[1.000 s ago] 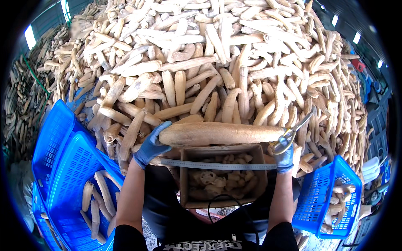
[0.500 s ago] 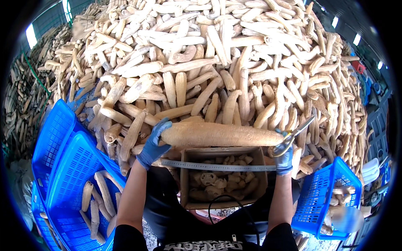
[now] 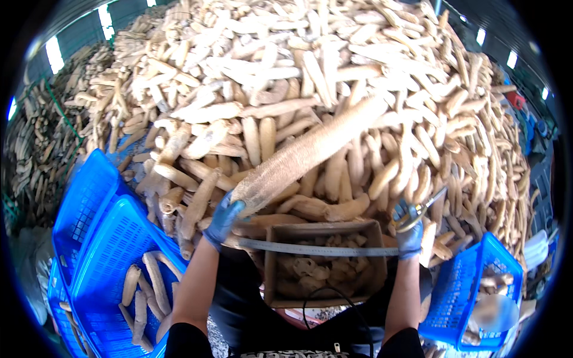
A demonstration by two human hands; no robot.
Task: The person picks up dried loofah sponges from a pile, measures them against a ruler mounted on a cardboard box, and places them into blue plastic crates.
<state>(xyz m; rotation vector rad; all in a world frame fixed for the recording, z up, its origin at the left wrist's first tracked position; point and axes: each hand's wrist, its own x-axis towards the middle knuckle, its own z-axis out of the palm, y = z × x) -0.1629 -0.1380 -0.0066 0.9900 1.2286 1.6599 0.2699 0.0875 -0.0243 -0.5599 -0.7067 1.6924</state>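
Observation:
My left hand [image 3: 222, 225], in a blue glove, is closed around the near end of a long tan dried loofah [image 3: 304, 156]. The loofah slants up and away to the right, its far end over the heap. My right hand [image 3: 410, 240], also gloved, grips scissors [image 3: 420, 211] with gold-coloured handles, the blades pointing up and right. It is apart from the loofah. A pale ruler strip [image 3: 322, 249] stretches between my wrists, across an open cardboard box [image 3: 270, 271] between my legs. Cut loofah pieces [image 3: 313, 268] lie in the box.
A large heap of dried loofahs [image 3: 256, 137] rises in front of me. Nested blue plastic baskets [image 3: 113, 232] stand at the left, with several loofahs in one. Another blue basket [image 3: 444, 292] with pieces stands at the right. A black cord [image 3: 305, 310] loops near my lap.
The loofah has swung from lying level between both hands to a slant, its right end now up and away. My right hand has come off it, still with the scissors.

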